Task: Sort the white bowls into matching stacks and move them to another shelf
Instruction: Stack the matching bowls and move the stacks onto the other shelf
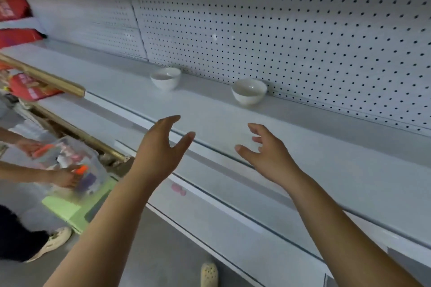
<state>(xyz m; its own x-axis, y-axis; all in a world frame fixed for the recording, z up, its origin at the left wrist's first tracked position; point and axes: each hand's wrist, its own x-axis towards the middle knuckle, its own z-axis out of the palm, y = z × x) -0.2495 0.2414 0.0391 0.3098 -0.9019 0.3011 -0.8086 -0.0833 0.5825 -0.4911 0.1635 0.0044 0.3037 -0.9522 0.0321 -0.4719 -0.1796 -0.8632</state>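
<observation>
Glossy round left bowl (165,78) and right bowl (249,91) stand apart on smooth shelf (112,81); left grip (161,147), right grip (268,152) released

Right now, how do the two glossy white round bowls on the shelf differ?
The left glossy white bowl stands farther off and looks blurred; the right glossy white bowl stands nearer and shows more of its inside. Both stand upright, unstacked, close to the pegboard back.
</observation>
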